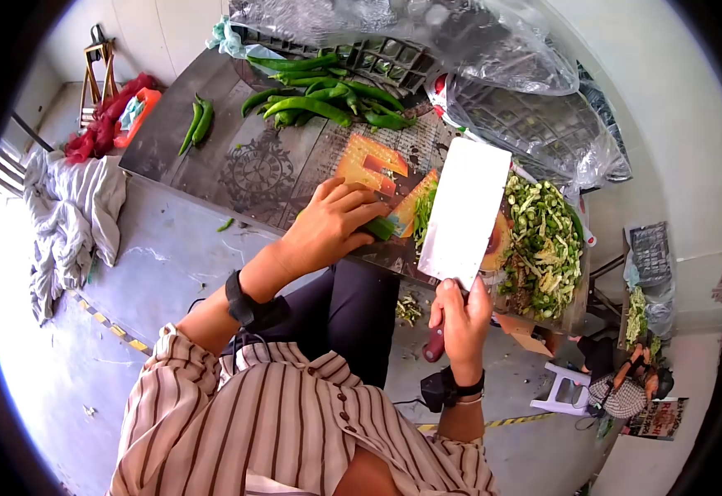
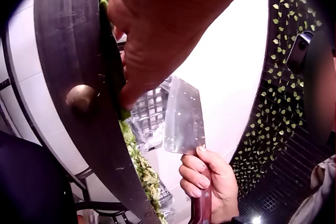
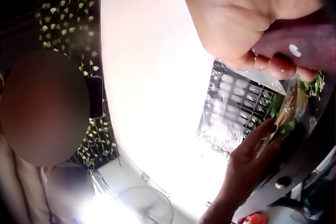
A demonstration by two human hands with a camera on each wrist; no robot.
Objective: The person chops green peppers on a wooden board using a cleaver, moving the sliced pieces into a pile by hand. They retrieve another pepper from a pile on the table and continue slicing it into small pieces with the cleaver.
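Note:
My left hand [image 1: 332, 219] holds down long green peppers [image 1: 382, 228] near the table's front edge, with their cut ends pointing right. In my right hand [image 1: 462, 321] I grip the dark red handle [image 1: 435, 343] of a cleaver [image 1: 464, 207]. Its broad blade is raised beside the peppers, and in the left wrist view the blade [image 2: 184, 116] stands upright, clear of the left fingers. Thin green slices [image 1: 424, 217] lie between the held peppers and the blade. A heap of chopped peppers [image 1: 543, 248] covers the table's right end.
Whole green peppers [image 1: 320, 97] are piled at the back of the table [image 1: 179, 165], with two more [image 1: 198, 124] at the left. Black crates under clear plastic [image 1: 518, 116] stand behind. Chopped bits [image 1: 409, 308] lie on the floor. Another person [image 1: 621, 393] sits at the far right.

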